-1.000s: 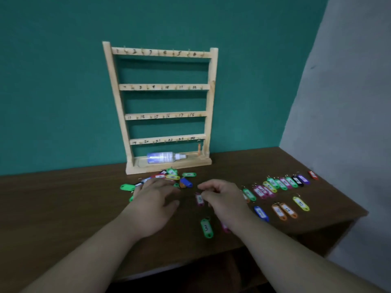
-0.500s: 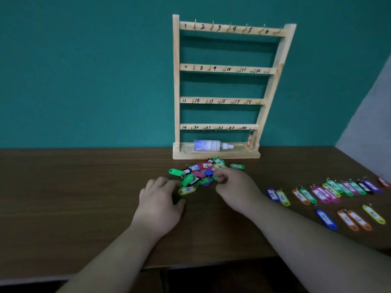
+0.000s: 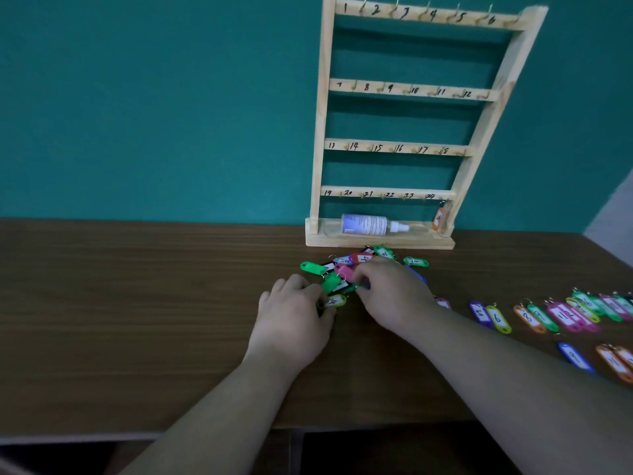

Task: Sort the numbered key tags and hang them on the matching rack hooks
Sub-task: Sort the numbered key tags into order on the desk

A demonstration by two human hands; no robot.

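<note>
Roughly a dozen coloured plastic key tags [image 3: 349,269] lie heaped on the brown wooden table [image 3: 137,303], just in front of the base of the pale wooden rack [image 3: 320,132]. At the near edge of the heap we note a yellow oval tag marked 14 [image 3: 335,301].

The left hand [image 3: 291,320] rests on the table with bent fingers, their tips touching this yellow tag. We cannot tell whether it is pinched. The right hand [image 3: 394,293] has its fingers curled down into the heap. Their tips are hidden among the tags, so we cannot tell whether they hold one.

The rack stands upright against the teal wall [image 3: 154,97]. We read 1 to 24 on its four hook rails. One orange tag [image 3: 438,219] hangs at the lower right, by 24. A clear plastic bottle with a white nozzle [image 3: 366,224] lies on its side on the rack's base.

To the right, well apart from the heap, a line of laid-out numbered tags [image 3: 561,313] runs towards the table's edge.
</note>
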